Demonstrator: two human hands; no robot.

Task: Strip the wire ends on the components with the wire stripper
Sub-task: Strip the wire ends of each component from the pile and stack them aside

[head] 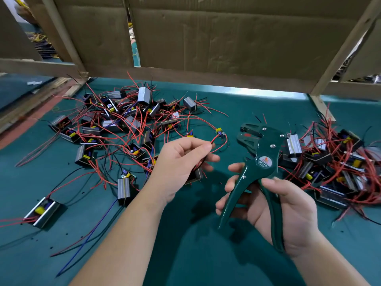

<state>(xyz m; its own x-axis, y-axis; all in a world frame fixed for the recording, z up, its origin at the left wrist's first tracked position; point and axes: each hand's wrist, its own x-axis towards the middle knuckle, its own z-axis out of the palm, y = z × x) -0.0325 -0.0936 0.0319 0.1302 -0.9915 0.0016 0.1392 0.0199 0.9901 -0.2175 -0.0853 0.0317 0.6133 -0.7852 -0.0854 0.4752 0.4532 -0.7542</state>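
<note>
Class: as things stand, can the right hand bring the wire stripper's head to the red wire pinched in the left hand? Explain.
Probably yes. The right hand grips the wire stripper, its head raised and apart from the red wire that the left hand pinches. Only open green mat lies between them.

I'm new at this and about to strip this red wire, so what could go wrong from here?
Two likely risks. The left hand pinches the red wire just short of its small board, so fingertips would sit near the stripper head, and a hard pull might strain that joint. The wire's loop also lies beside the tangled pile and could snag other wires.
</note>
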